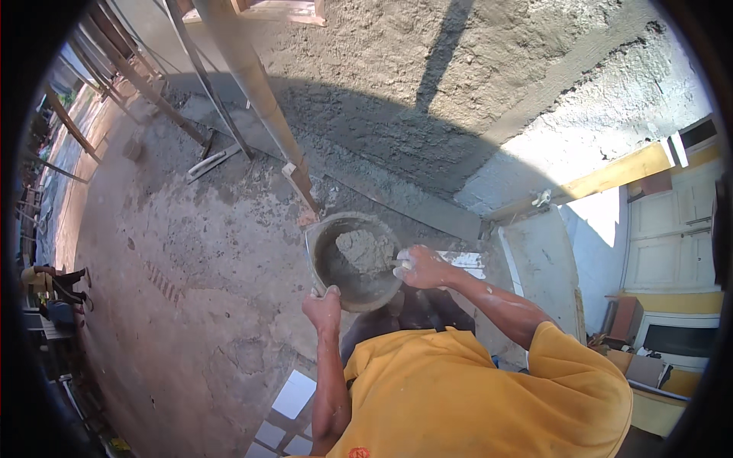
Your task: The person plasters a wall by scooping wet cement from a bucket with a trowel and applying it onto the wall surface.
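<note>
A round bucket (329,263) with a mortar-smeared inside is in front of my body, just below the middle of the view. My left hand (323,308) is closed on its near left rim. My right hand (424,268) is closed at the bucket's right side, around the pale, dirty handle of what looks like a trowel. At the inner end of that handle a lump of wet grey mortar (366,251) sits inside the bucket and covers the blade. Both hands and forearms are spotted with mortar.
Ahead rises a wall (366,126) with rough wet plaster. A bamboo pole (256,91) and a thinner wooden prop (202,76) lean near it. A tap (541,198) sticks out on the right. White tiles (294,394) lie near my left arm. A person (57,284) is far left.
</note>
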The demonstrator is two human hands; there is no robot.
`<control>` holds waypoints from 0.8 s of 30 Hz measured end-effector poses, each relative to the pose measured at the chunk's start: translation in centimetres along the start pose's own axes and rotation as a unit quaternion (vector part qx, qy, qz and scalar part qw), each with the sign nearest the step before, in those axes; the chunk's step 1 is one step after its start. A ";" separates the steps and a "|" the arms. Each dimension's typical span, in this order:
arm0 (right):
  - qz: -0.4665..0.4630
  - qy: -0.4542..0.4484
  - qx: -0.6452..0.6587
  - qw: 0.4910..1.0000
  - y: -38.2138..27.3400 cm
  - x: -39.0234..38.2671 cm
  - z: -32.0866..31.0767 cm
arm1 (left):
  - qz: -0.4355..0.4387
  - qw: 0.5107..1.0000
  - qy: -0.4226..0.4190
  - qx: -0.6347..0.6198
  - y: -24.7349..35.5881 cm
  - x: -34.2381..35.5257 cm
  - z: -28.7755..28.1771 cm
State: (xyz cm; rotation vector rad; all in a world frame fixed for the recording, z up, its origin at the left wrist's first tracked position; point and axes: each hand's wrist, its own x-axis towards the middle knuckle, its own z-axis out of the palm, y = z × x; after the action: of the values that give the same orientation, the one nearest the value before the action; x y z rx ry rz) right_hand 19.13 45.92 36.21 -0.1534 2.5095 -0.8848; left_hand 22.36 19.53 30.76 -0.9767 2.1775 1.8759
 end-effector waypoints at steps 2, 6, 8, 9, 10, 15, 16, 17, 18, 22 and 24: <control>-0.023 0.019 -0.044 0.999 -2.2 1.5 -4.3 | -0.036 0.998 0.041 0.029 -2.1 0.0 -1.7; -0.103 0.007 -0.164 0.981 -6.5 3.5 -14.8 | -0.072 0.988 0.136 0.012 -5.3 0.0 -3.9; -0.196 0.020 -0.178 0.964 -9.9 3.9 -20.4 | -0.171 0.968 0.174 0.057 -7.4 0.2 -5.6; -0.206 0.020 -0.180 0.962 -11.4 4.1 -23.1 | -0.166 0.962 0.204 0.068 -8.8 -0.1 -6.3; -0.258 -0.014 -0.169 0.951 -13.1 3.9 -25.9 | -0.159 0.957 0.230 0.077 -10.2 -0.4 -6.9; -0.351 -0.147 -0.125 0.916 -19.0 4.6 -35.4 | -0.193 0.892 0.404 0.060 -11.8 -6.0 -10.2; -0.277 -0.200 -0.066 0.938 -19.6 5.4 -36.5 | -0.201 0.873 0.445 0.014 -12.3 -7.5 -10.3; -0.199 -0.248 -0.011 0.948 -19.9 6.4 -37.7 | -0.209 0.882 0.418 0.070 -18.1 -8.8 -12.6; -0.212 -0.251 -0.018 0.944 -19.2 8.5 -39.0 | -0.214 0.888 0.387 0.125 -22.8 -9.3 -14.1; -0.063 -0.004 0.097 0.993 -12.9 21.7 -49.3 | -0.260 0.833 0.440 0.214 -20.1 -7.5 -11.8; -0.167 0.279 -0.121 0.938 -13.8 26.0 -58.9 | -0.237 0.826 0.447 0.251 -21.3 -8.0 -10.9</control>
State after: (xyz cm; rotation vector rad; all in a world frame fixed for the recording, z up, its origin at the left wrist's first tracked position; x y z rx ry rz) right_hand -32.05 61.66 74.55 -0.4825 3.1908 -0.8271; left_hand 43.38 11.99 19.01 -2.2619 2.2514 0.5632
